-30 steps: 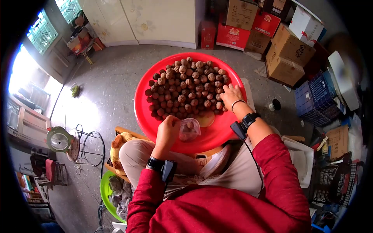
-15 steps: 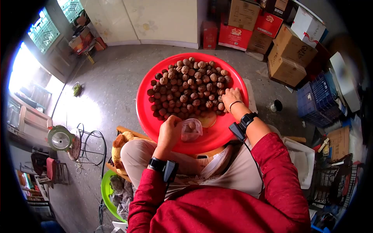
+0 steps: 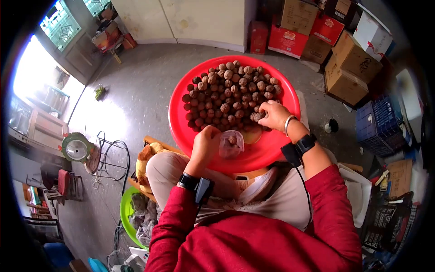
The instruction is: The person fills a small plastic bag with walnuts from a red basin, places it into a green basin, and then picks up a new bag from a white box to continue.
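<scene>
Since walnuts roll, the walnuts (image 3: 226, 95) sit piled in the red basin (image 3: 274, 147), its raised rim likely containing them. Clear plastic bag (image 3: 229, 151) at the near side, one nut visible inside; left hand (image 3: 204, 147) pinches its edge, probably to steady the mouth. Right hand (image 3: 274, 116): fingers bent onto nuts at the pile's right edge, can't tell if gripping. Basin's in front of the crossed legs (image 3: 174, 181), presumably for easy reach.
</scene>
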`<state>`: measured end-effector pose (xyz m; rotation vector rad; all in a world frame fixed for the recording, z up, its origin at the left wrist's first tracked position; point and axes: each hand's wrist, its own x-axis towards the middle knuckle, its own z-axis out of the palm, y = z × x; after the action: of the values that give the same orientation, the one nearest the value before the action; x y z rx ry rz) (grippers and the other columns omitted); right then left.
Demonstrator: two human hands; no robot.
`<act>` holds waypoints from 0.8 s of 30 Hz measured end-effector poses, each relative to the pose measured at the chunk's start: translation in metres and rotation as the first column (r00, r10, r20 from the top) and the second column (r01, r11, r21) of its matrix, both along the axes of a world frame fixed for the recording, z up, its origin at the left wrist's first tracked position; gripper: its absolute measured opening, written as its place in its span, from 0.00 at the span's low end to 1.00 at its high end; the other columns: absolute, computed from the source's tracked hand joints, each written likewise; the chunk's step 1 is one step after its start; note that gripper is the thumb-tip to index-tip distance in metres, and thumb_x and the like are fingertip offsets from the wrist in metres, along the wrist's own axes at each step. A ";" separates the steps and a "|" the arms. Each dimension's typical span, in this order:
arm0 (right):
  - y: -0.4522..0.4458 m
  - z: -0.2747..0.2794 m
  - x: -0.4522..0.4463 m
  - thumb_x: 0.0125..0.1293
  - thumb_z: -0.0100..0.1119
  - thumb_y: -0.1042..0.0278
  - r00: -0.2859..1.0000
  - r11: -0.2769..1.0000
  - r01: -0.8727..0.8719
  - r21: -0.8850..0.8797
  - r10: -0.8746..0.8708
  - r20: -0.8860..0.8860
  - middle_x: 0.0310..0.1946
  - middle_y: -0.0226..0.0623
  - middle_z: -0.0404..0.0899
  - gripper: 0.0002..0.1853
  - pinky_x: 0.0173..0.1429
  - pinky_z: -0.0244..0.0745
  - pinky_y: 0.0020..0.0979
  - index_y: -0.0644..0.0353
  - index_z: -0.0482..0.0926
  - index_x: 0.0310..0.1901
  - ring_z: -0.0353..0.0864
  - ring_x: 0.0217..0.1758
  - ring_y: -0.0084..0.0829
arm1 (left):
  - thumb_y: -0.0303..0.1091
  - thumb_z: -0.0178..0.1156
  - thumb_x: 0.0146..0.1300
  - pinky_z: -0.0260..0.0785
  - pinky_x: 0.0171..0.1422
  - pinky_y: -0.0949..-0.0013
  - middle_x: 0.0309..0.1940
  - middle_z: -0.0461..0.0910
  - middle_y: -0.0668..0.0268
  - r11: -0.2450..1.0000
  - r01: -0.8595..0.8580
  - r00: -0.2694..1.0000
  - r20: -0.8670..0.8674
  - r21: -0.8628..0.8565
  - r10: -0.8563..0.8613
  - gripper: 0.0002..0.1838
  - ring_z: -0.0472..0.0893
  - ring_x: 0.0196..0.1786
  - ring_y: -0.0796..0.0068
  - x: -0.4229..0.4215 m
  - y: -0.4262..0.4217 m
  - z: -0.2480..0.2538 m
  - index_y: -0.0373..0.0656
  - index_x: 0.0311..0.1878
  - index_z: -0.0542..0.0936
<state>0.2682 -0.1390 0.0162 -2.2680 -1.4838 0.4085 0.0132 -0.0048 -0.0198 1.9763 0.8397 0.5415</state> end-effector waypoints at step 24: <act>0.008 0.028 -0.051 0.57 0.69 0.71 0.856 0.954 -0.192 0.231 0.277 -0.436 0.39 0.30 0.75 0.14 0.52 0.74 0.25 0.60 0.80 0.45 0.77 0.43 0.22 | 0.28 0.59 0.64 0.69 0.30 0.76 0.25 0.79 0.69 0.987 -0.048 0.991 0.119 -0.155 0.067 0.05 0.75 0.27 0.82 0.001 -0.003 0.012 0.38 0.40 0.80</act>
<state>0.2171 -0.1310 0.0440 -1.6918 -1.4699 0.7951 0.0145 -0.0073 -0.0079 1.7662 0.8375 0.6091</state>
